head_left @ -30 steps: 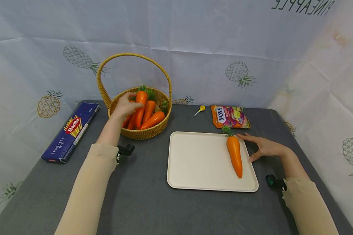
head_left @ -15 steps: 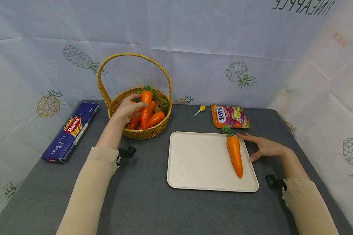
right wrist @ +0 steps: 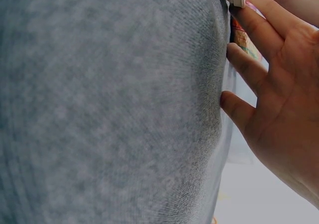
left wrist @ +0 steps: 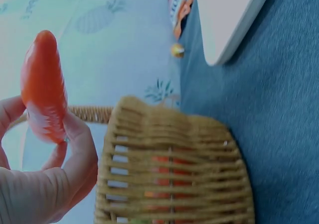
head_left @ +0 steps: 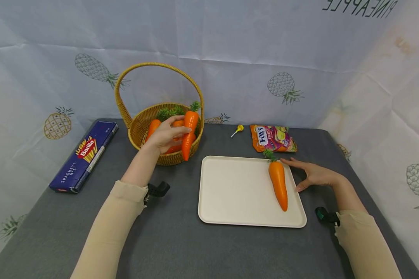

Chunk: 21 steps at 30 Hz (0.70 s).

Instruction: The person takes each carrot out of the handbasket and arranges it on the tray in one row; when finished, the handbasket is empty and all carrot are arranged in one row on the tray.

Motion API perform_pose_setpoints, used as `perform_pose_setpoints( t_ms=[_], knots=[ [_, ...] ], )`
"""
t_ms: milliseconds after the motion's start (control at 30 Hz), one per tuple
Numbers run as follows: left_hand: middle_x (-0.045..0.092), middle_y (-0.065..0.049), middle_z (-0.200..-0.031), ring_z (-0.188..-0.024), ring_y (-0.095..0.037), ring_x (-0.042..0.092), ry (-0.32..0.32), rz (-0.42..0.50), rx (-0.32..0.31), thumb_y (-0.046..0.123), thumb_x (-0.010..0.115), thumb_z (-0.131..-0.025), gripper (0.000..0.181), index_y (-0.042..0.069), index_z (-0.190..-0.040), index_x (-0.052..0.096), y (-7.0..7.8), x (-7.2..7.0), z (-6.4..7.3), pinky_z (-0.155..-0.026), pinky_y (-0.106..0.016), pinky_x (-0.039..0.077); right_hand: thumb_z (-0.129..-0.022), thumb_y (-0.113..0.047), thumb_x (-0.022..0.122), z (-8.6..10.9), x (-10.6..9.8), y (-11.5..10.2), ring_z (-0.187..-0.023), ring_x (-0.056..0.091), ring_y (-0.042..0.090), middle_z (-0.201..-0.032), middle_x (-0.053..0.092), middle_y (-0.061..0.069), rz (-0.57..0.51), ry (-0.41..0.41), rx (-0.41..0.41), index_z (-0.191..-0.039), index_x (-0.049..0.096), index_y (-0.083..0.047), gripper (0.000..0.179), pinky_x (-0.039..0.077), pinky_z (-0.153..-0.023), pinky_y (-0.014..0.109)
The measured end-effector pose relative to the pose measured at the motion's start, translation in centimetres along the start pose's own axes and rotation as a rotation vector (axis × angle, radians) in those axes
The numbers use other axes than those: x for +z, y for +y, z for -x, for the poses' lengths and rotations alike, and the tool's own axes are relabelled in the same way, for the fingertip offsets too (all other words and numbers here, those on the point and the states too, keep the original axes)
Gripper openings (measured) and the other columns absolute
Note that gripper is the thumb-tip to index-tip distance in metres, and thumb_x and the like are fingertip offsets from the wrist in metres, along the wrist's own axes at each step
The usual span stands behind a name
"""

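My left hand (head_left: 167, 135) pinches a carrot (head_left: 190, 133) between thumb and fingers, held up at the right rim of the wicker basket (head_left: 136, 128). In the left wrist view the same carrot (left wrist: 44, 84) stands above the basket, its narrow end up. More carrots (head_left: 154, 127) lie in the basket, partly behind the hand. At the right, my right hand (head_left: 315, 175) rests with its fingers spread at the edge of the cream tray (head_left: 235, 190). One carrot (head_left: 278, 186) lies on the tray's right side, close to those fingertips.
A blue spaghetti box (head_left: 85, 157) lies left of the basket. Behind the tray are a yellow lollipop (head_left: 239, 129) and an orange sweets bag (head_left: 273, 138). The basket's tall handle (head_left: 157, 64) arches over it. A pineapple-print cloth (head_left: 230, 50) hangs behind the grey table (head_left: 181, 240).
The left hand has moved right and toward the front with its carrot, from inside the basket to its right rim. My right hand and the carrot on the tray have stayed put.
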<state>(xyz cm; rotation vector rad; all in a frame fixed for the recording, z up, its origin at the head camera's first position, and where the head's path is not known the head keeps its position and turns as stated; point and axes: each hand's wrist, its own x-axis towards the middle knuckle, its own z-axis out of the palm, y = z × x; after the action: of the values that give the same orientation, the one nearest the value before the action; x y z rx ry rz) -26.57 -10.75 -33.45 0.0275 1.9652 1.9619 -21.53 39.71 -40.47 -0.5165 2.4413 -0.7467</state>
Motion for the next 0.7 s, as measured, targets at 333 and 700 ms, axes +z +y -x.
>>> perform_pose_setpoints(
  t_ms=[333,700],
  knots=[
    [0.053,-0.013,-0.130,-0.096,-0.019,0.063,-0.039,-0.004,-0.012,0.011,0.062,-0.095,0.068,0.021,-0.153,0.028,-0.5,2.5,0.2,-0.079,-0.027,0.055,-0.071,-0.035,0.084,0.0,0.1,0.0,-0.146,0.004,0.062,-0.163,0.004,0.032,0.000,0.002,0.002,-0.159,0.020,-0.020,0.110,0.009,-0.101,0.087],
    [0.056,-0.015,-0.124,-0.092,-0.017,0.065,-0.100,0.010,-0.017,0.011,0.062,-0.094,0.068,0.019,-0.152,0.028,-1.6,5.6,0.2,-0.096,-0.041,0.056,-0.071,-0.034,0.084,0.0,0.0,0.0,-0.146,0.003,0.061,-0.163,0.004,0.032,0.003,0.001,-0.001,-0.160,0.019,-0.021,0.110,0.009,-0.101,0.087]
  ],
)
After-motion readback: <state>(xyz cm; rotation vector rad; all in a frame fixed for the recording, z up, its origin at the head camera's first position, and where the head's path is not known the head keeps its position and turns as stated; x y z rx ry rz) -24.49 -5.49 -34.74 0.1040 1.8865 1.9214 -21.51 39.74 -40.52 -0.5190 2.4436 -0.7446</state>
